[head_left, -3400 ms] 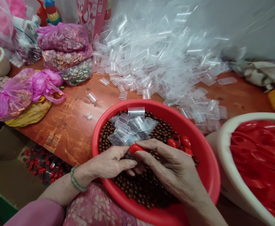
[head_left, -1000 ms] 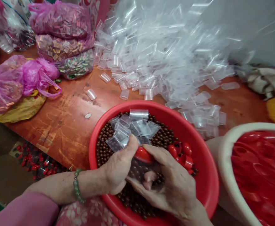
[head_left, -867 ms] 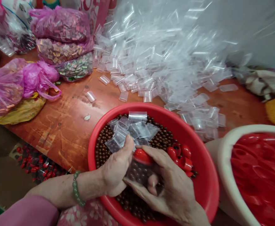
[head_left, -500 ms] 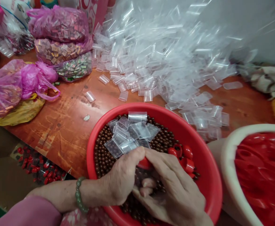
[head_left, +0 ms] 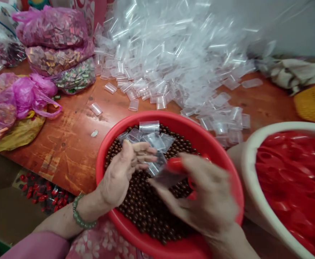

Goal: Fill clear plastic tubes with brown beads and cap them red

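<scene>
A red basin point(head_left: 103, 158) holds brown beads point(head_left: 146, 216), with several clear plastic sleeves point(head_left: 153, 140) lying on them near its back. Over the left part of the beads is my left hand point(head_left: 122, 172), fingers apart and nothing held, a green bead bracelet on its wrist. My right hand point(head_left: 205, 194), blurred by motion, grips a small clear container with a red cap point(head_left: 175, 164) between thumb and fingers, above the beads. More red caps point(head_left: 191, 195) show partly behind the right hand.
Clear plastic sleeves point(head_left: 157, 64) are heaped across the back of the wooden table point(head_left: 73, 133). A white-rimmed tub point(head_left: 250, 154) of red pieces stands at right. Filled bags point(head_left: 52, 32) sit at left, above a box with red-capped items point(head_left: 42, 190). A yellow basket point(head_left: 312, 102) is far right.
My hands have moved apart. The left has let go and opened, moving left; the right carries the red-capped container, tilted. The whole view has shifted slightly.
</scene>
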Available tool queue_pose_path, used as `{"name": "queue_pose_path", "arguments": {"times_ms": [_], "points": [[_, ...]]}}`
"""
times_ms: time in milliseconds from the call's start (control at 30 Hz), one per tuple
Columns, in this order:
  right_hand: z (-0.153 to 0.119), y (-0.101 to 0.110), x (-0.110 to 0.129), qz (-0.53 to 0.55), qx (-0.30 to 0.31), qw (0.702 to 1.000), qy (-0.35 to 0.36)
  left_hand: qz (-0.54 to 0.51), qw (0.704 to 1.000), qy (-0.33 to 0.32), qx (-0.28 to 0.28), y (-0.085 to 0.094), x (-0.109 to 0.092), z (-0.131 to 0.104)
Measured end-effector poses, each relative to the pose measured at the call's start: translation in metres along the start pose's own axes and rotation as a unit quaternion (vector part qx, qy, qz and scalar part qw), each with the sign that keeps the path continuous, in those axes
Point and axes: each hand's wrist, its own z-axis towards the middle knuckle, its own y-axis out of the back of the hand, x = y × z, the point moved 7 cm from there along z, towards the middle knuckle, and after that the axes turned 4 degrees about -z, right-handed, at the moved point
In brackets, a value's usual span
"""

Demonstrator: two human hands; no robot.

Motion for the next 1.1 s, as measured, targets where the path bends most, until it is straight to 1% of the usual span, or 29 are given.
{"name": "queue_pose_path", "arguments": {"times_ms": [67, 100, 133, 233, 267, 333, 367, 467, 567, 700, 800, 900, 967, 1033, 1067, 1100], "points": [[0.004, 0.010, -0.003, -0.053, -0.082, 0.995, -0.010, 0.000, 0.999, -0.033, -0.043, 0.011, -0.004, -0.002], [0.005, 0.014, -0.003, -0.075, -0.115, 0.990, -0.016, 0.000, 0.998, -0.045, -0.049, 0.014, -0.005, -0.003], [0.008, 0.015, -0.003, -0.086, -0.124, 0.988, -0.019, 0.005, 0.997, -0.054, -0.048, 0.016, -0.005, -0.004], [0.014, 0.008, 0.007, -0.077, -0.093, 0.992, 0.021, 0.034, 0.998, -0.058, -0.018, 0.016, -0.001, -0.005], [0.015, 0.007, 0.010, -0.071, -0.090, 0.993, 0.022, 0.048, 0.997, -0.055, -0.006, 0.015, 0.000, -0.005], [0.015, 0.007, 0.011, -0.064, -0.107, 0.992, -0.007, 0.076, 0.996, -0.047, 0.018, 0.012, 0.004, -0.005], [0.016, 0.006, 0.012, -0.054, -0.104, 0.993, -0.014, 0.085, 0.995, -0.042, 0.031, 0.010, 0.005, -0.005], [0.018, -0.003, 0.018, -0.006, -0.055, 0.998, 0.003, 0.096, 0.993, -0.030, 0.067, 0.004, 0.007, -0.008], [0.018, -0.006, 0.018, 0.014, -0.042, 0.999, -0.005, 0.101, 0.990, -0.031, 0.088, 0.000, 0.006, -0.012], [0.015, -0.009, 0.018, 0.013, -0.031, 0.999, 0.002, 0.097, 0.990, -0.033, 0.092, -0.002, 0.006, -0.015], [0.014, -0.008, 0.020, 0.007, -0.047, 0.999, 0.010, 0.099, 0.990, -0.028, 0.094, -0.004, 0.008, -0.015], [0.015, -0.005, 0.024, 0.010, -0.055, 0.998, 0.029, 0.129, 0.985, -0.032, 0.107, -0.008, 0.009, -0.015], [0.014, -0.003, 0.026, 0.018, -0.041, 0.998, 0.045, 0.149, 0.983, -0.031, 0.108, -0.009, 0.006, -0.019], [0.010, 0.001, 0.022, 0.020, -0.013, 0.999, 0.046, 0.169, 0.981, -0.032, 0.089, -0.002, -0.001, -0.028], [0.007, 0.004, 0.017, 0.017, 0.001, 0.999, 0.037, 0.190, 0.979, -0.044, 0.068, 0.006, -0.008, -0.034], [0.002, 0.008, 0.010, 0.012, 0.012, 1.000, 0.023, 0.223, 0.972, -0.070, 0.033, 0.019, -0.017, -0.041]]}}
